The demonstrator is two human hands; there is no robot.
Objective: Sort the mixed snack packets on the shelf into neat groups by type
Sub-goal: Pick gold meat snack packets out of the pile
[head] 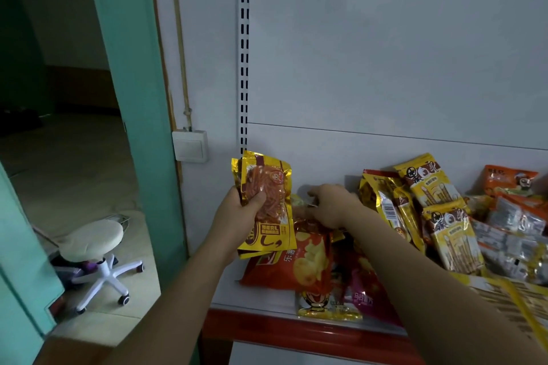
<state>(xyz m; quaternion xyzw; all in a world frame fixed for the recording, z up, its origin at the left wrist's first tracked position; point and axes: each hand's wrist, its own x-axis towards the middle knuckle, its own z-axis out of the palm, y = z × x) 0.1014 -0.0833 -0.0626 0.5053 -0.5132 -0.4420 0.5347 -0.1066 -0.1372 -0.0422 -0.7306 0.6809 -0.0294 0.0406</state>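
Left hand (240, 210) is up with a small stack of gold packets (267, 204) gripped in it, thumb curled across the clear window where orange-red strips show; at least two packets, edges fanned behind the front one. The stack hangs just off the shelf's left end, above the red crisp bag (296, 264).

Right hand (329, 204) reaches in just right of that stack, palm down, fingers dipping into crumpled gold packets behind the crisp bag. Whether it has actually pinched one I cannot tell; the fingertips are hidden.

The shelf (228, 290) itself is white with a red front lip. One red crisp bag lies flat on it, the right forearm crossing over its right side. Nearer the lip from that bag, a gold-and-white packet (326, 305) and a magenta packet (367, 296), one of each, partly under the arm.

Right of the crisp bag, two yellow stick-snack packets (439, 204) lean in a row, with striped gold ones (382, 204) leaning against them. Further right, a heap of silvery small packets (513, 234) too jumbled to count, and one orange packet (510, 181) at the back.

Left of the shelf: a slotted upright (244, 68), a wall switch (189, 145), a teal door frame (130, 68), and one white swivel stool (98, 240) on the floor.
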